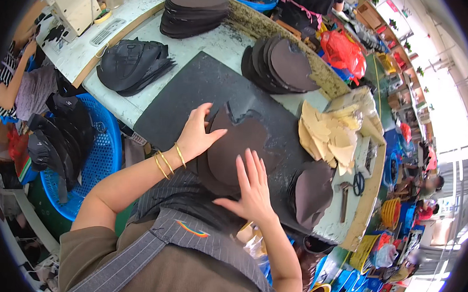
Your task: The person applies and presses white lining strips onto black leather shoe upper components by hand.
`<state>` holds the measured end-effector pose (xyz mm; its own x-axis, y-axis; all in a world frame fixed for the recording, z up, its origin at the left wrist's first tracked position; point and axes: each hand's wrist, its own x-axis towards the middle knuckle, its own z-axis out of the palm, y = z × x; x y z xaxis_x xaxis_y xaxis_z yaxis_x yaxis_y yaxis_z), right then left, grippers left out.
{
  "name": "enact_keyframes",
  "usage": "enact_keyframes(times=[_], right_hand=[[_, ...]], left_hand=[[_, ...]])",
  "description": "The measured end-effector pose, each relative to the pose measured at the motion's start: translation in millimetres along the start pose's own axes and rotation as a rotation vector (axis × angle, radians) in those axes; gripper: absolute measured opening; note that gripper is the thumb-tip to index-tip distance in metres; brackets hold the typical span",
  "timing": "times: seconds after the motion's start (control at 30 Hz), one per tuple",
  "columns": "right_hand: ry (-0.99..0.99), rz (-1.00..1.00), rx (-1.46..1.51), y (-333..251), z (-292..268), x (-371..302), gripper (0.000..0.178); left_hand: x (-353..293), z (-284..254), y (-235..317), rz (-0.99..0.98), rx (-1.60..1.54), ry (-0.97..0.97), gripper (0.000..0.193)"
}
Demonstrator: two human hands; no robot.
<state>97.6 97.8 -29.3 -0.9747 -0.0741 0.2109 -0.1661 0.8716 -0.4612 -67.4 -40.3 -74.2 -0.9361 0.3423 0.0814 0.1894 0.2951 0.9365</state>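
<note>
Dark brown flat cut pieces (239,146) with notched edges lie overlapped on a black mat (178,98) in front of me. My left hand (196,135), with gold bangles at the wrist, rests at their left edge, thumb over the top piece and apart from the fingers. Flat over the near right part, my right hand (254,192) has its fingers stretched out and thumb spread. A smaller stack of brown pieces (313,195) sits to its right. Beyond the mat stands a fanned stack of dark pieces (288,64).
Further stacks are black stitched pieces (130,64) and dark pieces (193,9). Tan pieces (325,130), scissors (358,183) and a hammer (344,202) lie right. A blue basket (107,139) holds black pieces at left, near a sewing machine (72,2) and another person (9,89).
</note>
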Motion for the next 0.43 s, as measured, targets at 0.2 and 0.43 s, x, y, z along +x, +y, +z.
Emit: enact_keyframes(times=[0.2, 0.43], right_hand=[[-0.151, 0.023, -0.272, 10.1, 31.7, -1.1, 0.097], [0.412, -0.176, -0.243, 23.8, -1.0, 21.6, 0.073]], left_hand=[[-6.6, -0.3, 12.0, -0.359, -0.329, -0.26, 0.057], [44.2, -7.4, 88.5, -0.276, -0.755, -0.664, 0.044]])
